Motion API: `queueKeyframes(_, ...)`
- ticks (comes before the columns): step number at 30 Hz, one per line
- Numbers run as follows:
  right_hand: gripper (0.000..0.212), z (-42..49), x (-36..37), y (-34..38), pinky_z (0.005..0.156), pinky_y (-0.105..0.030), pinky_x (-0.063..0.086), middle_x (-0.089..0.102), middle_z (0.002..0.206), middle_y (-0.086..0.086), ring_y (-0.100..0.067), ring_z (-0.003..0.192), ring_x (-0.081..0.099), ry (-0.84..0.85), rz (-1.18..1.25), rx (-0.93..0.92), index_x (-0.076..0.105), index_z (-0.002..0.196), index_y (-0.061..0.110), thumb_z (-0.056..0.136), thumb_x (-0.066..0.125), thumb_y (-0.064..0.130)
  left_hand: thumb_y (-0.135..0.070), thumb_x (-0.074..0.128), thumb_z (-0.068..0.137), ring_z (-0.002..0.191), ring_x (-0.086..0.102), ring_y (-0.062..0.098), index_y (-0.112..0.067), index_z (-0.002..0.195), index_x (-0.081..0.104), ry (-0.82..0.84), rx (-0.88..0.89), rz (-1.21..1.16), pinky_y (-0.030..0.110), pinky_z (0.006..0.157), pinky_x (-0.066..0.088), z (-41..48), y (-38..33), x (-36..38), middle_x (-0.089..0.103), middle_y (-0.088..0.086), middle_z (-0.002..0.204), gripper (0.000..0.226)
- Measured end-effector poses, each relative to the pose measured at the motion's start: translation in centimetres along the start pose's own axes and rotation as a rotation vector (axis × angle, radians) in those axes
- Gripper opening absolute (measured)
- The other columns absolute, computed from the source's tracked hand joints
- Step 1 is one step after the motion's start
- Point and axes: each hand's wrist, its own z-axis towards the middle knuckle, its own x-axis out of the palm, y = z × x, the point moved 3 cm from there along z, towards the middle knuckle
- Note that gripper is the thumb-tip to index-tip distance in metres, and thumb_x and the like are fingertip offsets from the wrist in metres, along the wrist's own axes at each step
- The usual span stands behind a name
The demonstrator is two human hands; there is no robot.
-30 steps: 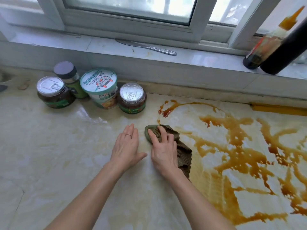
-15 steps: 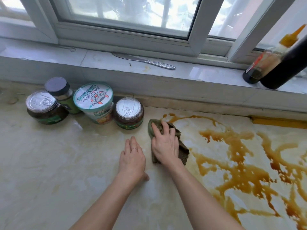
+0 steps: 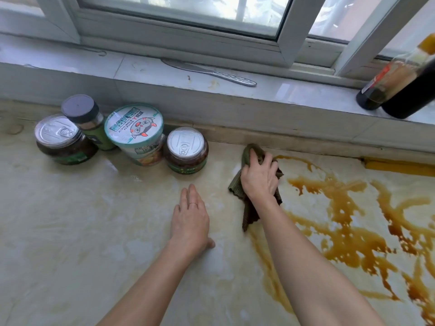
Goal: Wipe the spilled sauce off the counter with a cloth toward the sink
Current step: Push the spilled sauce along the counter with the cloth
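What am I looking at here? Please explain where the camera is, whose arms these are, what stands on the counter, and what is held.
The camera sits on a person's head, looking down at their own two hands. The right hand grips a dark green cloth at the edge of brown spilled sauce on the marble counter. The left hand rests flat and holds nothing. By the wall stand two sealed jars, a dark-capped bottle and a paper tub. A knife and sauce bottles are on the windowsill.
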Motion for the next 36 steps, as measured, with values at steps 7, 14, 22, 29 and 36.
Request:
queueKeyframes(7,0.056,-2.0,0.5,2.3,0.089,-0.041,0.036,0.025,0.150,-0.009,-0.034,0.120,0.031,0.011,-0.070,-0.248,0.031,0.148,0.030,0.094,0.042,0.020,-0.053,0.075,0.069,0.145,-0.012,0.034,0.007,0.145,-0.010,-0.001,-0.009,0.019,0.039,0.119,0.015,0.2,-0.2,0.1,-0.020,0.020,0.155,0.129)
queueKeyframes(14,0.053,-1.6,-0.6,-2.8,0.094,-0.043,0.034,0.019,0.154,-0.011,-0.034,0.123,0.028,-0.022,-0.042,0.065,0.026,0.149,0.031,0.098,0.041,0.023,-0.055,0.075,0.068,0.145,-0.012,0.034,0.007,0.145,-0.011,-0.003,0.001,0.013,0.039,0.119,0.014,0.2,-0.3,0.2,-0.019,0.020,0.155,0.131)
queueKeyframes(22,0.064,-7.9,-0.1,-3.4,0.075,-0.040,0.043,0.031,0.149,-0.013,-0.037,0.117,0.038,-0.029,-0.047,-0.237,0.036,0.148,0.028,0.089,0.045,0.004,-0.059,0.074,0.066,0.145,-0.011,0.035,0.008,0.145,-0.012,0.006,0.007,0.012,0.039,0.120,0.011,0.5,0.2,0.5,-0.018,0.020,0.155,0.135)
queueKeyframes(29,0.055,-12.6,-1.3,-2.4,0.082,-0.032,0.049,0.044,0.137,-0.010,-0.027,0.113,0.046,-0.058,0.187,-0.310,0.053,0.135,0.024,0.085,0.054,0.000,-0.057,0.075,0.066,0.145,-0.010,0.036,0.010,0.145,-0.011,-0.005,0.017,-0.001,0.039,0.119,0.012,0.6,0.0,0.5,-0.016,0.022,0.155,0.134)
queueKeyframes(36,0.060,-14.5,-0.1,-9.2,0.066,-0.043,0.057,0.050,0.136,-0.008,-0.029,0.103,0.047,-0.091,0.097,-0.258,0.057,0.134,0.025,0.080,0.062,-0.002,-0.059,0.074,0.067,0.145,-0.010,0.034,0.008,0.145,-0.011,-0.009,0.030,-0.005,0.039,0.120,0.012,0.1,0.2,0.3,-0.016,0.021,0.155,0.134)
